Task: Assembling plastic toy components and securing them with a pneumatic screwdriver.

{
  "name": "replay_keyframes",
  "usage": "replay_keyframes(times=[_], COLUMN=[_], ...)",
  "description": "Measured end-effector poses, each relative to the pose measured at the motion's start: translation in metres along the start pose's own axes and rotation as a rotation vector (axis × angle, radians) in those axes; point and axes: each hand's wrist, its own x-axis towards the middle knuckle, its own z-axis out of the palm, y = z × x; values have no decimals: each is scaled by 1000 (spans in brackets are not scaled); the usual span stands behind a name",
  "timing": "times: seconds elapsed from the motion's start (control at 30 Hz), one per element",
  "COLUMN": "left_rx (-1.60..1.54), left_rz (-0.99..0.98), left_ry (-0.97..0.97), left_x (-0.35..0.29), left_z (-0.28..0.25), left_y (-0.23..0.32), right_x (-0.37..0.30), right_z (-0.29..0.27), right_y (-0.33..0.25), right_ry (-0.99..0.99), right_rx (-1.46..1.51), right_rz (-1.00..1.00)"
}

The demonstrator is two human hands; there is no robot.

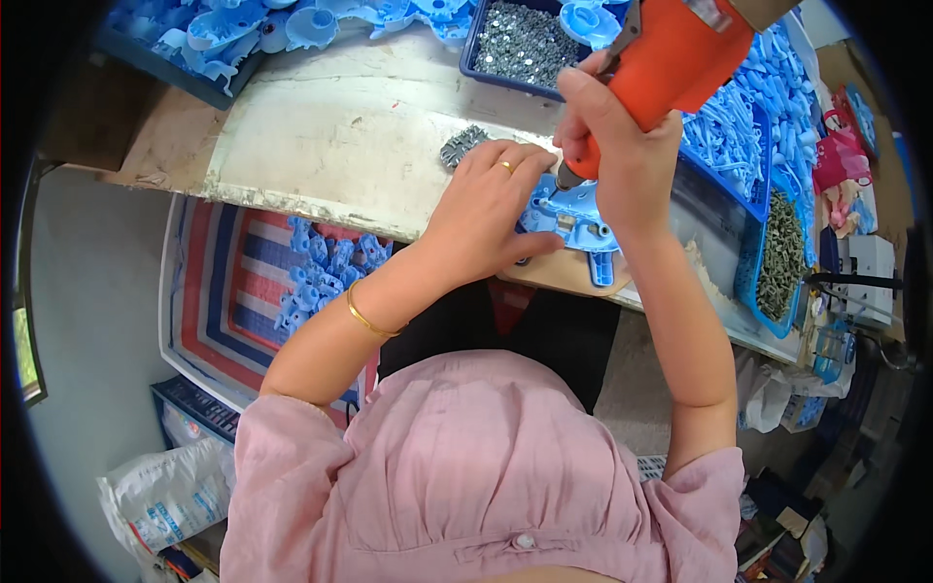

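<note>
My right hand (627, 155) is wrapped around an orange power screwdriver (671, 58), its tip pointing down at a light blue plastic housing (583, 216). That housing lies on a tan board (544, 275) at the table's near edge, a short stub pointing toward me. My left hand (491, 199) holds the housing's left side, thumb along the near side and fingers over the far side. The palm covers part of it. Just beyond the left fingers sits a small heap of grey metal screws (463, 146). Whether the tip touches a screw is hard to make out.
Beyond my hands a dark blue bin (466, 68) holds small metal pieces. Light blue plastic parts fill a crate (175, 73) at far left and a bin (753, 199) at right. A blue basket (746, 291) of screws stands nearer. Below left, a striped tub (209, 291) holds more parts.
</note>
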Motion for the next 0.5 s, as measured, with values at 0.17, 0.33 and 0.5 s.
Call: replay_keyframes(times=[0.17,0.33,0.5], left_rx=[-62,-50,-98], left_rz=[-39,-71,32], left_ry=[48,100,62], left_x=[-1,-13,-6], left_z=[-7,-19,-11], left_y=[4,5,18], right_x=[11,8,113], right_z=[-6,-55,-185], right_y=[-18,-95,-143], right_ry=[-179,109,67], right_rx=[-104,-799,-640], right_rz=[-258,-553,-577])
